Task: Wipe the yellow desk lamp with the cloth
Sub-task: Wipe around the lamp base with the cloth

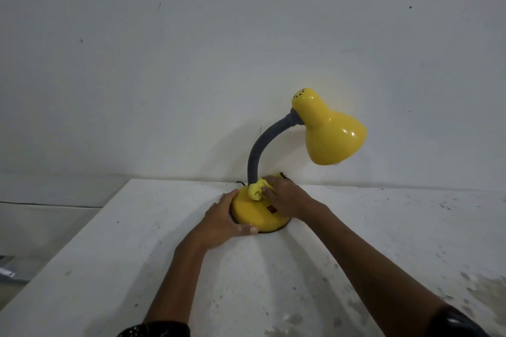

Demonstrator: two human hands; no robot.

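The yellow desk lamp (331, 131) stands near the far edge of a white table, its shade tilted to the right on a grey flexible neck (258, 149). Its round yellow base (252, 213) carries a small red switch (271, 209). My left hand (223, 217) grips the left rim of the base, thumb along the front edge. My right hand (284, 195) presses a bunched yellow cloth (256, 190) onto the top of the base, right at the foot of the neck. Part of the cloth is hidden under my fingers.
The white table (383, 254) is stained and speckled, with dark patches at the lower right. Its left edge runs diagonally, with floor beyond it. A plain white wall (191, 63) rises just behind the lamp. A dark cord (240, 183) peeks out behind the base.
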